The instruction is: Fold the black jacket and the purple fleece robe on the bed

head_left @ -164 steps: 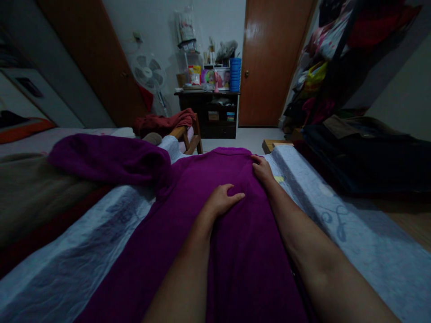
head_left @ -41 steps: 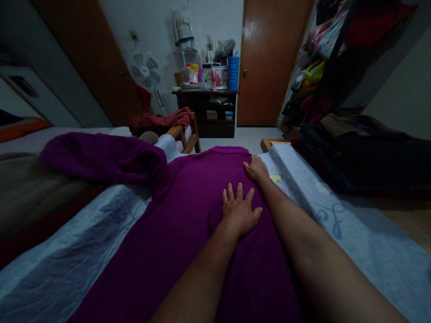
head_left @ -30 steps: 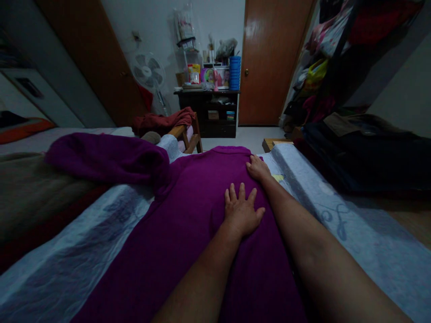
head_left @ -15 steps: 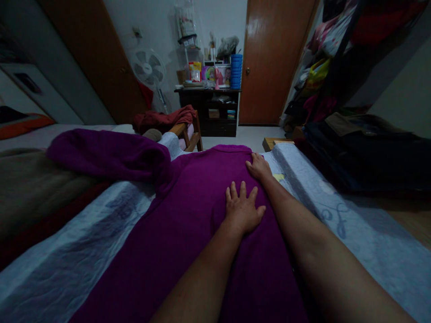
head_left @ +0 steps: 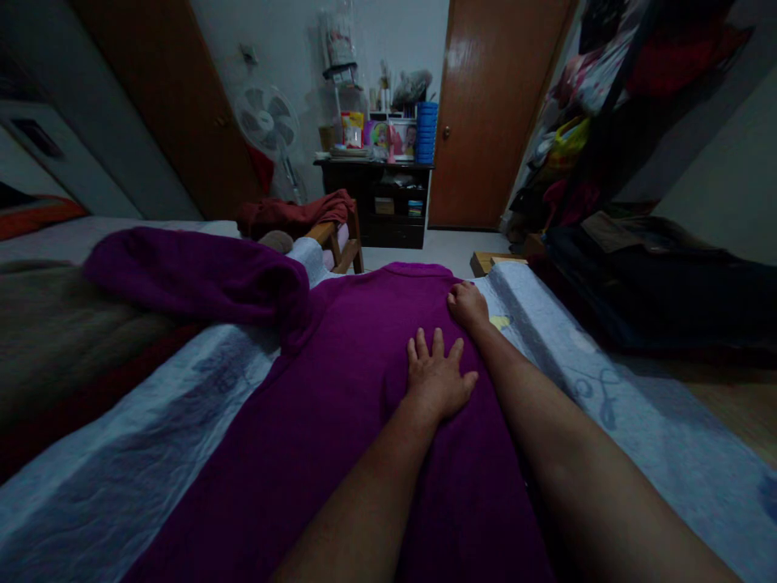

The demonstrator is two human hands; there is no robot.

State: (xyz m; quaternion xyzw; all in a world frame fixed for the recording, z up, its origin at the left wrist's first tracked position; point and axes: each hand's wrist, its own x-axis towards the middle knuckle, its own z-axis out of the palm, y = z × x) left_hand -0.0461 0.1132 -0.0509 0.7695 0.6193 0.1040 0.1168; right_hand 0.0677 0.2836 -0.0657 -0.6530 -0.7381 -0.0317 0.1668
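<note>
A purple long-sleeved top (head_left: pixel 340 380) lies spread on the bed, its neckline at the far end. One sleeve (head_left: pixel 194 271) stretches out to the left; the other does not show. My left hand (head_left: pixel 438 376) rests flat on the body of the top, fingers spread. Farther off, at the right shoulder seam, my right hand (head_left: pixel 469 304) is closed with its fingers curled into the fabric. The fingertips of that hand are hidden in part.
Under the top is a grey-and-white blanket (head_left: pixel 607 397). Dark folded clothes (head_left: pixel 661 275) are stacked on the right, and a brown fleece cloth (head_left: pixel 48 340) lies on the left. Beyond the bed stand a dark cabinet (head_left: pixel 397 231), a fan (head_left: pixel 267 121) and a wooden door (head_left: pixel 479 121).
The fingers of my right hand have gone from stretched out on the shoulder to curled into the fabric. My left hand stays flat in the same place.
</note>
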